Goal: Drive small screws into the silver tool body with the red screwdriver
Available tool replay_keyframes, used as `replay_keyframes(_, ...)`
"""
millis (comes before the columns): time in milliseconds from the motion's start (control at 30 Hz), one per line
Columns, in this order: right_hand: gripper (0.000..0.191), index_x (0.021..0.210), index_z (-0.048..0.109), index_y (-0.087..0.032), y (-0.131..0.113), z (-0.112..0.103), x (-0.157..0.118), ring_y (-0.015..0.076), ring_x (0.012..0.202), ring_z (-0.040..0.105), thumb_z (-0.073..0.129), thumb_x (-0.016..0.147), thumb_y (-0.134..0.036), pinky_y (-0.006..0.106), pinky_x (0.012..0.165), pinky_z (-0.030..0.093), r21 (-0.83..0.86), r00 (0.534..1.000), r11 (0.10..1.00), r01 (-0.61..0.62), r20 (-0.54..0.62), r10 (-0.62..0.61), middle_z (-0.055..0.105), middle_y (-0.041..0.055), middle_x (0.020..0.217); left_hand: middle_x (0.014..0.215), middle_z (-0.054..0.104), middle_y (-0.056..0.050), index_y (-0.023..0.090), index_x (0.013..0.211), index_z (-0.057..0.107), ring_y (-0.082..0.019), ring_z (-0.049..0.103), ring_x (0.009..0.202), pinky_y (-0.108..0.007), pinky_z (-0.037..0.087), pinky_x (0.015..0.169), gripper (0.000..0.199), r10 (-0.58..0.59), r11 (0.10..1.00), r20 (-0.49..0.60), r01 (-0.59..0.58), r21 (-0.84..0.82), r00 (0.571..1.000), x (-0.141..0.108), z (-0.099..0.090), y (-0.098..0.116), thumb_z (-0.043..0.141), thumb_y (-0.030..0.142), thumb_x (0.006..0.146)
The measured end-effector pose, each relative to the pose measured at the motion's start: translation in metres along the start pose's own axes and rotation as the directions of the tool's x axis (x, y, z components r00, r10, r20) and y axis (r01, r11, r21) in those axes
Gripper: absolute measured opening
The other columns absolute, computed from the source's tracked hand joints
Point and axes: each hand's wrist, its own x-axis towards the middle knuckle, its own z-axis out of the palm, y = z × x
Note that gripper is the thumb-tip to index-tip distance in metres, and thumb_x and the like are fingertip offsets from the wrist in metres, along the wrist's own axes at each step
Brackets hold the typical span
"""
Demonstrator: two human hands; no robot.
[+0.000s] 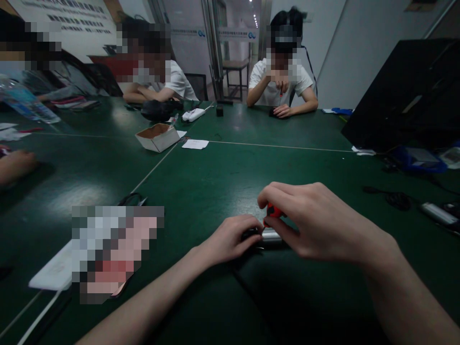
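In front of me, a silver and black cylindrical device [272, 236] lies on the green table. My left hand [241, 238] grips its dark left end between thumb and fingers. From above, my right hand [305, 220] is closed around the red and black handle of a small screwdriver [273, 211]. The screwdriver points down at the device, close to my left fingertips. Its tip is too small to make out, so I cannot tell whether it sits in a screw. Part of the device's right side is hidden behind my right hand.
Left of my arm lie a white power strip [53, 268] and a pixelated flat item [118, 254]. An open cardboard box [158, 139] and a white paper [195, 144] are farther off. Cables, a silver device [440, 214] and a black monitor [406, 96] stand right. Co-workers sit opposite and left.
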Motion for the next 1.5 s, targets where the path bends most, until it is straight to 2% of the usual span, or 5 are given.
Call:
replay_keyframes(267, 0.018, 0.086, 0.049, -0.023, 0.0011, 0.0035, 0.0006, 0.0120, 0.056, 0.044, 0.054, 0.093, -0.038, 0.025, 0.050, 0.021, -0.211, 0.999, 0.977, -0.035, -0.047, 0.025, 0.053, -0.0049, 0.071, 0.092, 0.065, -0.005, 0.017, 0.094, 0.061, -0.018, 0.061, 0.082, -0.027, 0.047, 0.073, 0.014, -0.024, 1.000, 0.002, 0.024, 0.008, 1.000, 0.0000, -0.0012, 0.0024, 0.052, 0.027, 0.094)
replay_keyframes(633, 0.014, 0.096, 0.047, -0.020, 0.0009, -0.0013, -0.0004, 0.0102, 0.067, 0.048, 0.053, 0.084, -0.017, 0.023, 0.055, 0.032, 0.039, 1.000, 0.999, -0.003, 0.028, 0.002, 0.055, -0.0025, 0.089, 0.099, 0.066, -0.005, 0.017, 0.102, 0.061, -0.019, 0.061, 0.089, -0.029, 0.047, 0.080, 0.015, -0.009, 1.000, 0.015, 0.010, -0.018, 1.000, 0.0008, -0.0013, 0.0017, 0.052, 0.026, 0.094)
replay_keyframes(967, 0.022, 0.081, 0.048, -0.022, 0.0016, 0.0034, -0.0017, 0.0105, 0.050, 0.039, 0.055, 0.093, -0.040, 0.025, 0.049, 0.017, -0.219, 0.998, 0.976, -0.015, -0.059, 0.002, 0.048, -0.0061, 0.064, 0.093, 0.066, -0.006, 0.016, 0.093, 0.062, -0.020, 0.061, 0.086, -0.030, 0.048, 0.078, 0.016, -0.039, 0.999, 0.019, 0.039, 0.022, 0.999, -0.0003, -0.0021, 0.0043, 0.051, 0.029, 0.094)
replay_keyframes(1233, 0.022, 0.101, 0.049, -0.019, 0.0003, -0.0024, -0.0018, 0.0104, 0.068, 0.049, 0.057, 0.081, -0.018, 0.023, 0.056, 0.034, 0.059, 1.000, 0.998, -0.006, 0.021, 0.005, 0.056, -0.0017, 0.091, 0.098, 0.066, -0.006, 0.017, 0.102, 0.061, -0.019, 0.061, 0.088, -0.029, 0.048, 0.081, 0.015, -0.007, 1.000, 0.005, 0.008, -0.024, 1.000, 0.0007, -0.0006, 0.0004, 0.052, 0.026, 0.094)
replay_keyframes(1500, 0.014, 0.101, 0.048, -0.022, 0.0038, 0.0026, -0.0017, 0.0103, 0.062, 0.047, 0.055, 0.090, -0.024, 0.023, 0.052, 0.028, -0.070, 0.999, 0.997, -0.033, -0.044, 0.030, 0.056, -0.0027, 0.088, 0.097, 0.066, -0.006, 0.017, 0.102, 0.062, -0.019, 0.061, 0.088, -0.029, 0.048, 0.079, 0.015, -0.023, 1.000, 0.028, 0.023, -0.020, 0.999, 0.0010, -0.0029, 0.0041, 0.053, 0.026, 0.094)
